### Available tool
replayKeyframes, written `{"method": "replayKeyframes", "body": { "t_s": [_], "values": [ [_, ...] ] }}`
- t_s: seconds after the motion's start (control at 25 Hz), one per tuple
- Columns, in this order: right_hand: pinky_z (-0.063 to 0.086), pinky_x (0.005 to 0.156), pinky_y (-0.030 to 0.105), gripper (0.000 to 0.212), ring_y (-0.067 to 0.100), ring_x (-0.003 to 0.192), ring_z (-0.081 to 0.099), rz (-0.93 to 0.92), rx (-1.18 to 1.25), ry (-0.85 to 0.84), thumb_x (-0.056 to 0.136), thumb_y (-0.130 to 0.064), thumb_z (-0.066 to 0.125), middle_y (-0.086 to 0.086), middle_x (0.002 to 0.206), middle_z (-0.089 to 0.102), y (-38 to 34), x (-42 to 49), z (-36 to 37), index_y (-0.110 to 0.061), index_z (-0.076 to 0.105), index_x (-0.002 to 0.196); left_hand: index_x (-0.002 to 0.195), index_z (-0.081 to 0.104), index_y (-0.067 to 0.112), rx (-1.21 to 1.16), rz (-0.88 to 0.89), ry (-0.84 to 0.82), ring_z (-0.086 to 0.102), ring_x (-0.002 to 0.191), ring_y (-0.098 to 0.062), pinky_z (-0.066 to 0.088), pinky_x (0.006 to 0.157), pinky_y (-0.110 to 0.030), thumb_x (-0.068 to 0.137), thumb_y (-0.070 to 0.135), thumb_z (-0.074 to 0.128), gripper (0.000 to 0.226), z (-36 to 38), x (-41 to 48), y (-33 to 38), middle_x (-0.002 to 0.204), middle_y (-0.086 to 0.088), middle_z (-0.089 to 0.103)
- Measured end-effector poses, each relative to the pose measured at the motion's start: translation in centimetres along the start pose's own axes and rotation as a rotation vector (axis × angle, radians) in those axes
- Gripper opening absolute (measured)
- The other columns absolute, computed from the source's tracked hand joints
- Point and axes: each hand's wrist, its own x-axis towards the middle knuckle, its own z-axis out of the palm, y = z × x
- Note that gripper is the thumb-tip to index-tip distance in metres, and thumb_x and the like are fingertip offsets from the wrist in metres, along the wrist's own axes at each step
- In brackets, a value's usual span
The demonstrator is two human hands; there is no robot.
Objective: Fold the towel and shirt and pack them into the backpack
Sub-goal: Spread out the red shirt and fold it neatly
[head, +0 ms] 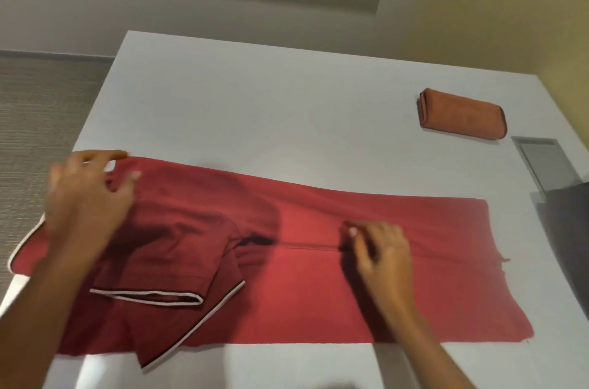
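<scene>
head view: red shirt [318, 293] lies flat along the near side of the white table [255, 102], sleeves folded in at its left end. left hand [86, 197] is over the shirt's far-left corner, fingers bent and spread; blurred, can't tell if it grips. right hand [379, 251] has fingers curled, pinching the shirt at the centre seam. folded orange towel [462, 113] sits far right, well apart.

No text, label, brand mark, number or sign is legible anywhere. Checked the red shirt [318, 277] along the table's [255, 102] near edge and the folded orange towel [462, 113] towards its far right corner: plain fabric, view motion-blurred.
</scene>
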Motion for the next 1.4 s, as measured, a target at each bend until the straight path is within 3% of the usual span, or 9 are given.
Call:
{"method": "replayKeyframes", "body": {
  "t_s": [0.12, 0.24, 0.36, 0.64, 0.8, 0.96, 1.08, 1.2, 1.4],
  "values": [
    [0.04, 0.082, 0.039, 0.027, 0.027, 0.101, 0.054, 0.139, -0.095, 0.019, 0.089, -0.037, 0.051, -0.003, 0.106, 0.066, 5.1, 5.1, -0.5, -0.027, 0.072, 0.104, 0.104, 0.071, 0.026, -0.083, 0.511, -0.217, 0.059, 0.1, -0.025, 0.048, 0.085, -0.046, 0.084, 0.045, 0.06, 0.029, 1.4, -4.1, 8.5, 0.106, 0.002, 0.068],
    [0.028, 0.084, 0.032, 0.025, 0.019, 0.109, 0.047, 0.038, -0.093, -0.138, 0.089, -0.042, 0.058, -0.007, 0.112, 0.061, 6.1, 8.7, 0.4, -0.031, 0.071, 0.108, 0.102, 0.071, 0.033, 0.054, 0.8, -0.404, 0.058, 0.094, -0.014, 0.046, 0.08, -0.035, 0.079, 0.06, 0.051, 0.04, 6.3, -7.2, 11.0, 0.1, 0.013, 0.065],
    [0.025, 0.08, 0.032, 0.014, 0.02, 0.1, 0.049, -0.079, -0.091, -0.263, 0.09, -0.038, 0.064, -0.007, 0.095, 0.06, 5.1, 9.9, 2.2, -0.028, 0.07, 0.097, 0.094, 0.071, 0.032, 0.068, 0.799, -0.427, 0.059, 0.082, -0.016, 0.045, 0.072, -0.032, 0.086, 0.051, 0.049, 0.03, 8.3, -7.7, 10.9, 0.09, 0.014, 0.062],
    [0.028, 0.074, 0.033, 0.013, 0.021, 0.09, 0.048, -0.035, -0.104, -0.098, 0.094, -0.035, 0.059, -0.004, 0.087, 0.057, 4.7, 10.2, 3.7, -0.025, 0.067, 0.094, 0.086, 0.069, 0.027, 0.037, 0.905, -0.282, 0.057, 0.071, -0.019, 0.043, 0.069, -0.034, 0.094, 0.037, 0.054, 0.02, 8.0, -9.1, 10.0, 0.083, 0.009, 0.062],
    [0.031, 0.078, 0.036, 0.035, 0.022, 0.094, 0.051, -0.014, -0.139, -0.139, 0.094, -0.05, 0.043, -0.002, 0.09, 0.061, 7.4, 10.2, 0.8, -0.025, 0.066, 0.095, 0.09, 0.07, 0.026, 0.025, 0.788, -0.227, 0.063, 0.074, -0.02, 0.043, 0.075, -0.037, 0.094, 0.037, 0.047, 0.026, 8.4, -7.0, 11.6, 0.084, 0.009, 0.066],
    [0.037, 0.088, 0.045, 0.045, 0.027, 0.103, 0.05, 0.146, -0.239, -0.158, 0.085, -0.064, 0.038, -0.003, 0.098, 0.061, 15.1, 9.7, -5.0, -0.03, 0.065, 0.097, 0.117, 0.067, 0.023, 0.082, 0.56, -0.231, 0.057, 0.104, -0.029, 0.042, 0.086, -0.046, 0.091, 0.026, 0.062, 0.027, 9.5, -1.9, 11.3, 0.115, -0.003, 0.063],
    [0.03, 0.097, 0.048, 0.046, 0.026, 0.114, 0.042, 0.285, -0.309, -0.233, 0.078, -0.068, 0.04, -0.008, 0.106, 0.051, 19.6, 8.7, -8.2, -0.036, 0.063, 0.103, 0.101, 0.069, 0.028, 0.098, 0.403, -0.329, 0.053, 0.105, -0.026, 0.033, 0.095, -0.049, 0.088, 0.036, 0.068, 0.016, 9.6, 1.1, 9.4, 0.104, 0.003, 0.06],
    [0.03, 0.091, 0.048, 0.044, 0.031, 0.111, 0.041, 0.327, -0.322, -0.204, 0.078, -0.063, 0.037, -0.004, 0.1, 0.047, 21.0, 8.9, -8.9, -0.031, 0.062, 0.096, 0.086, 0.063, 0.024, 0.06, 0.455, -0.337, 0.057, 0.089, -0.023, 0.027, 0.097, -0.045, 0.09, 0.034, 0.064, 0.011, 9.8, 1.6, 8.9, 0.082, 0.011, 0.057],
    [0.03, 0.096, 0.056, 0.023, 0.037, 0.114, 0.039, 0.392, -0.44, 0.067, 0.088, -0.034, 0.053, 0.014, 0.118, 0.054, 20.4, 9.8, -6.8, -0.021, 0.065, 0.104, 0.091, 0.06, 0.018, 0.098, 0.429, -0.137, 0.057, 0.091, -0.029, 0.027, 0.098, -0.044, 0.092, 0.024, 0.063, 0.007, 10.7, 0.5, 9.2, 0.088, 0.001, 0.061]
  ]
}}
